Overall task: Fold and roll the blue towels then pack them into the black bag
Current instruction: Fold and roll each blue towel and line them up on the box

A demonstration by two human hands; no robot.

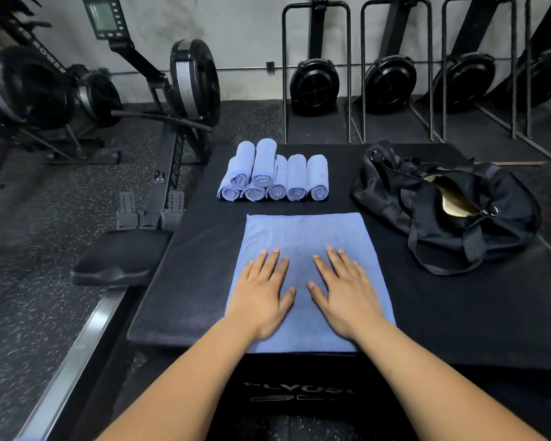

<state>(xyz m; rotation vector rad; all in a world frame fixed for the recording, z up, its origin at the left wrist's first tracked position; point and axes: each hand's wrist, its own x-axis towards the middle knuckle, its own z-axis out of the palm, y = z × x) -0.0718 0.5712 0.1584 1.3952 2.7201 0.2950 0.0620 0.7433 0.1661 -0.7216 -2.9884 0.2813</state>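
Pressing flat with straight fingers and gripping nothing, the left hand (264, 291) and right hand (344, 291) lay side by side on the near half of the spread blue towel (303, 233); its long axis ran away from them toward the rolled towels (274, 176), the black bag (442, 202) lying further right, nearer the right hand

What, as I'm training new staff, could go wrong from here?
The flat towel, pressed by the left hand and right hand, reaches the near edge of the box; rolling could drag it off.
Two rolls sit atop the rolled towels; they may tumble when grabbed.
The black bag lies slumped, its opening narrow; rolls might unravel going in.
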